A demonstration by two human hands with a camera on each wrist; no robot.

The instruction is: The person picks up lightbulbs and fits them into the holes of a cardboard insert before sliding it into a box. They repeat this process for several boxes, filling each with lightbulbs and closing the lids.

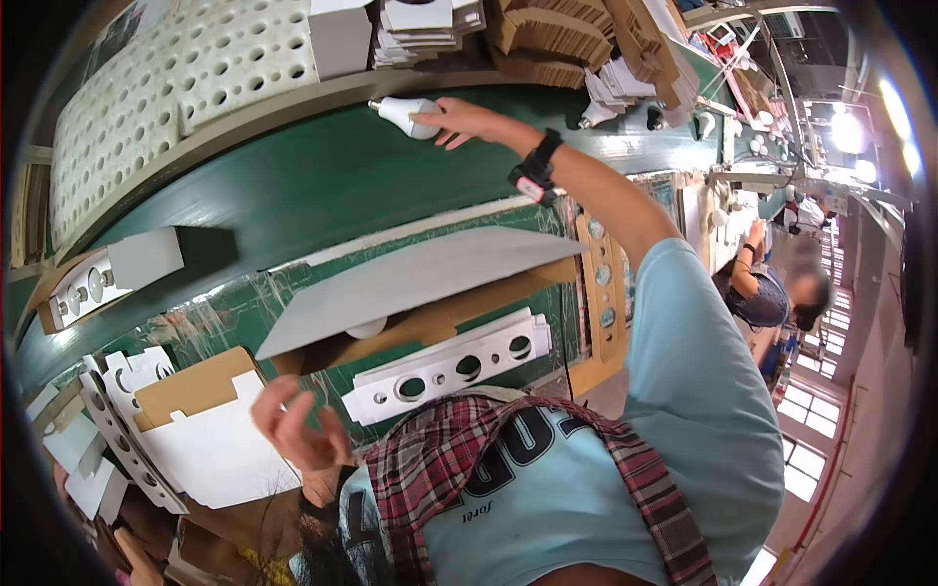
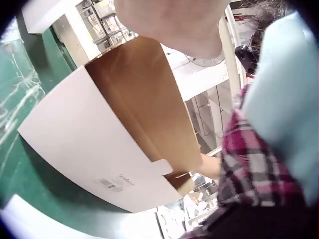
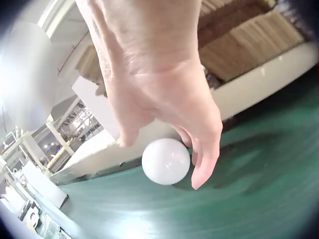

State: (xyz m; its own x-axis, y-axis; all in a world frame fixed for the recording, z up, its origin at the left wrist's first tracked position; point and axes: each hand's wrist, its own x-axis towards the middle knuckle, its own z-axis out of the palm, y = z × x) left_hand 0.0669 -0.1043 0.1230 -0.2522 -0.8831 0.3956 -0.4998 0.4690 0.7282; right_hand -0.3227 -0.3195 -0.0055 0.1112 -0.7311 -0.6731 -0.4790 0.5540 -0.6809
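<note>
At the belt's far side in the head view, my right hand (image 1: 464,121) has its fingers around the rounded end of a white light bulb (image 1: 399,114), whose metal base points left. The right wrist view shows the bulb's round white end (image 3: 166,161) between thumb and fingers, over the green belt (image 3: 249,184). My left hand (image 1: 301,430), fingers loosely bent, holds nothing; it is beside an open white-and-brown carton (image 1: 420,278). The same carton (image 2: 84,139) stands below the left hand (image 2: 174,22) in the left wrist view. Part of a round white thing shows inside it.
A white holed insert (image 1: 449,366) lies on the near side of the carton. A small box with bulbs (image 1: 90,283) stands at left, above flat cartons (image 1: 220,439). White foam trays (image 1: 234,68) and cardboard stacks (image 1: 552,39) line the far side. Another person (image 1: 767,293) is at right.
</note>
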